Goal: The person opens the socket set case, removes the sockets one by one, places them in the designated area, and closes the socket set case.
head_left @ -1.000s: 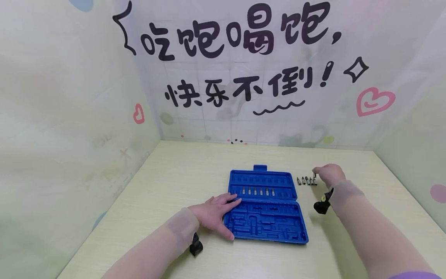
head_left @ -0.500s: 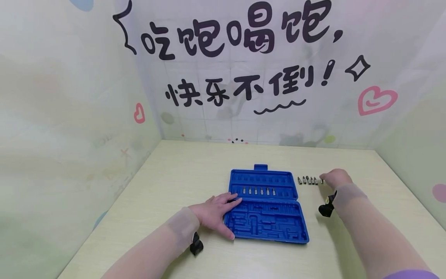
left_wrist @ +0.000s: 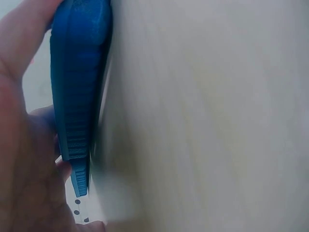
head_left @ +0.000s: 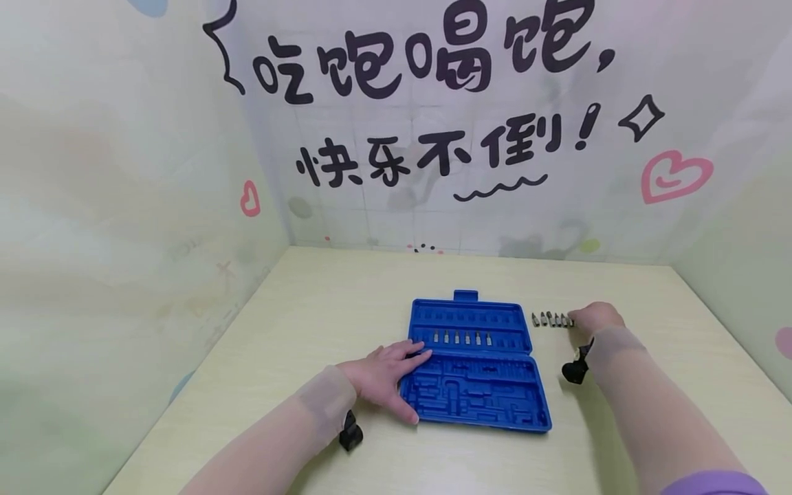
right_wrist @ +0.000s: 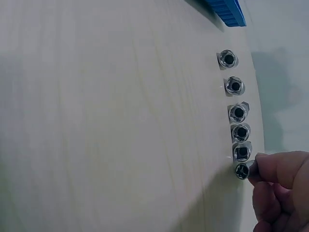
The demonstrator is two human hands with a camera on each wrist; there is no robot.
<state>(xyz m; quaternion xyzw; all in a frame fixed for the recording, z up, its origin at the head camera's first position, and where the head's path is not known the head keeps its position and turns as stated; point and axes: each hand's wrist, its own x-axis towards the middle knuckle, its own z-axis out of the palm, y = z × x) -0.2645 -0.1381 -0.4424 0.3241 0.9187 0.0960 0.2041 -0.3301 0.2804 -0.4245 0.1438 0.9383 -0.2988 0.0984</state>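
A blue plastic tool case (head_left: 473,414) lies open and flat on the table. My left hand (head_left: 382,377) rests on its left edge with the fingers spread; in the left wrist view the fingers lie along the blue case side (left_wrist: 77,87). Several metal bit sockets (head_left: 456,337) stand in one row of the case's far half. Right of the case, several more bit sockets (right_wrist: 238,114) lie in a row on the table. At the right end of that row my right hand (head_left: 597,317) pinches one bit socket (right_wrist: 242,171) between thumb and finger, close beside its neighbour.
The near half of the case has moulded recesses. A latch tab (head_left: 466,295) sticks out at the far edge. Light wood table (head_left: 334,295) surrounds the case, with a printed back wall (head_left: 383,220) behind and plain side walls left and right.
My right hand has lowered a bit socket from above the row to its right end, then shifted it slightly left against the others. My left hand stays on the case.
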